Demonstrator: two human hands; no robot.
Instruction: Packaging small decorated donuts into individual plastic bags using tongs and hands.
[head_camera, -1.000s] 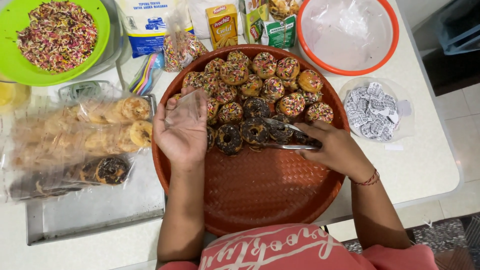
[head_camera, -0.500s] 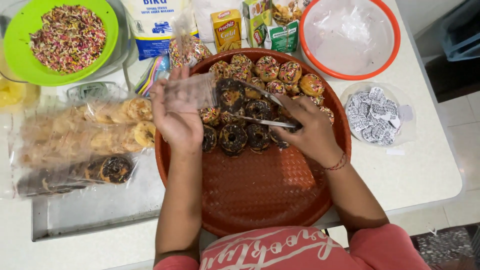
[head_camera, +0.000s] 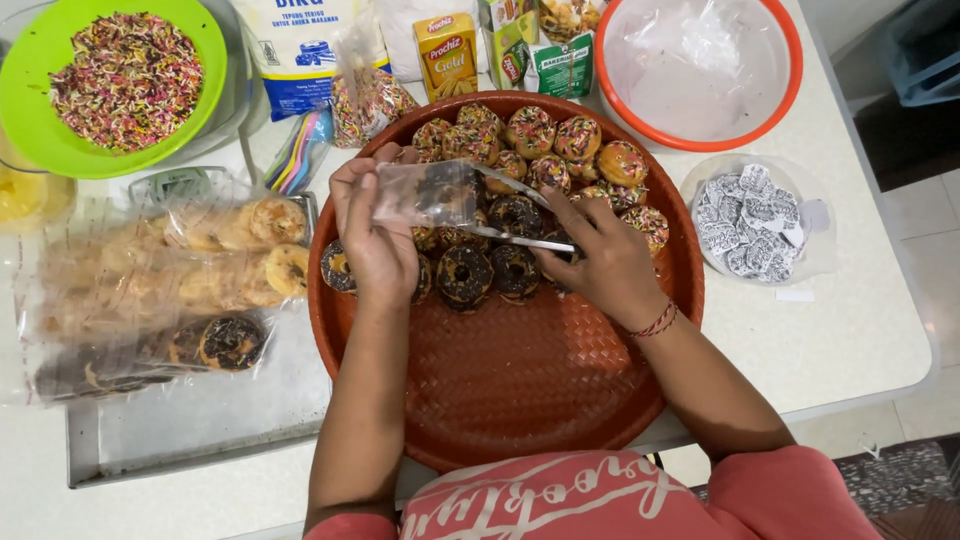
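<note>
From the head camera, a large round reddish-brown woven tray (head_camera: 520, 400) lies on the white table (head_camera: 860, 330), and everything else is placed against it. Over the tray's upper left part, the left hand (head_camera: 375, 240) holds up a small clear plastic bag (head_camera: 425, 195), its fingers pinched together on the bag's left end; a dark, chocolate-coated doughnut shows through the plastic. Over the tray's middle right, the right hand (head_camera: 605, 265) has its fingers closed on a pair of thin metal tongs (head_camera: 520, 238), whose tips point left and reach into the bag's open end. In the tray's far half lies a heap of small doughnuts (head_camera: 555, 150), the farthest ones topped with coloured sprinkles, the nearer ones dark with chocolate; the tray's near half is bare weave. Left of the tray, on a flat metal sheet (head_camera: 200, 430), lie clear bags already filled with rows of doughnuts (head_camera: 190, 290). Beyond the tray's left side stands a green bowl of coloured sprinkles (head_camera: 120, 80). Beyond its right side stands an orange-rimmed bowl lined with clear plastic (head_camera: 700, 70). Right of the tray sits a small clear dish of black-and-white printed slips (head_camera: 750, 220).
</note>
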